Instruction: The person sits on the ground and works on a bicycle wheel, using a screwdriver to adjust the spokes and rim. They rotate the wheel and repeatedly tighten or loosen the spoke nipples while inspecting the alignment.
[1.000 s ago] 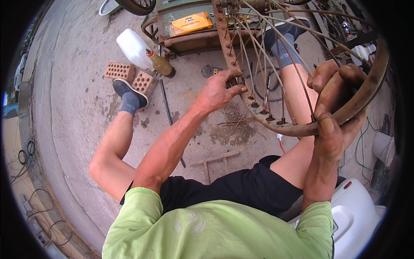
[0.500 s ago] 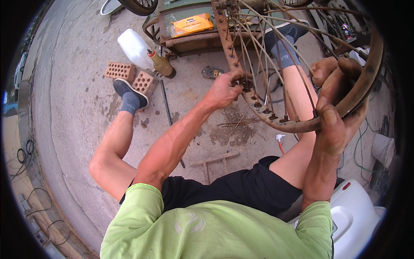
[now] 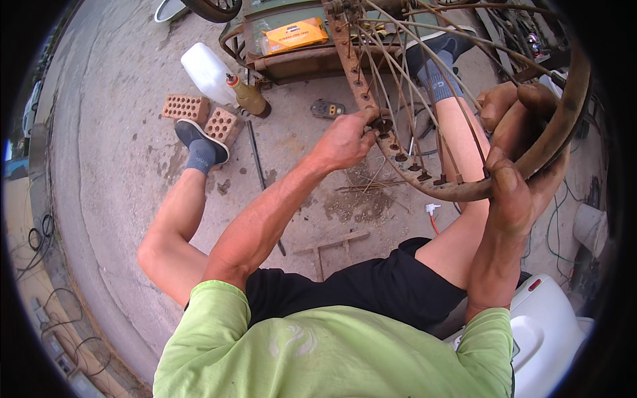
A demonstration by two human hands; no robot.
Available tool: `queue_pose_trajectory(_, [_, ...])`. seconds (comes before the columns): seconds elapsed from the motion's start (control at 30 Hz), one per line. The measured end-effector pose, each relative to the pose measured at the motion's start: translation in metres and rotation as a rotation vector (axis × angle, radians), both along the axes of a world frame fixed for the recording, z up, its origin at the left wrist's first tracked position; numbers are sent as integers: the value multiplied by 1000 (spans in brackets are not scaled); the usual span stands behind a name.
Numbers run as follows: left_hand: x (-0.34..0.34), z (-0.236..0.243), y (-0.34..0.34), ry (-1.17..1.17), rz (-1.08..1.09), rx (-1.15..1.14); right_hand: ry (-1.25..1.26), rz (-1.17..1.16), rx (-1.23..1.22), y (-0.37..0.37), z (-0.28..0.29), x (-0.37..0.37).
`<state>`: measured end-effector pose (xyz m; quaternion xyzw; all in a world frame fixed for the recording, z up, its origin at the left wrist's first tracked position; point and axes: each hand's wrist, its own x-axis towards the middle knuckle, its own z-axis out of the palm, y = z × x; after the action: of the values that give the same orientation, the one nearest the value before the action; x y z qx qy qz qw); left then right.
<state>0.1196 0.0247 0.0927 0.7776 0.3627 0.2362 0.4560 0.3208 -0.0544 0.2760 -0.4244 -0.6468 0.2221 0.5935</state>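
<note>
The right hand [image 3: 521, 176] had its grip wrapped around the rim [image 3: 448, 193] of a rusty wheel [image 3: 353, 75]. The wheel was up in front of the person, partly over the right leg [image 3: 466, 159]. The left hand [image 3: 348, 139] had a narrow grip, finger and thumb pinching at the rim, just beside the dark spoke ends [image 3: 400, 157]. I could not tell which tiny bit they pinched. The step looked like finger work along the rim. I think the next move called for a still wheel and a careful pinch.
</note>
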Motion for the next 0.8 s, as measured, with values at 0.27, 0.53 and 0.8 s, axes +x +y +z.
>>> queue_pose_trajectory(0.27, [-2, 15, 14, 22, -58, -294, 179, 10, 74, 8, -2, 5])
queue_pose_trajectory(0.53, [-1, 9, 11, 103, -84, -54, 22, 11, 23, 5, -2, 12])
queue_pose_trajectory(0.8, [-2, 11, 0, 180, 5, -133, 13, -9, 26, 5, 2, 7])
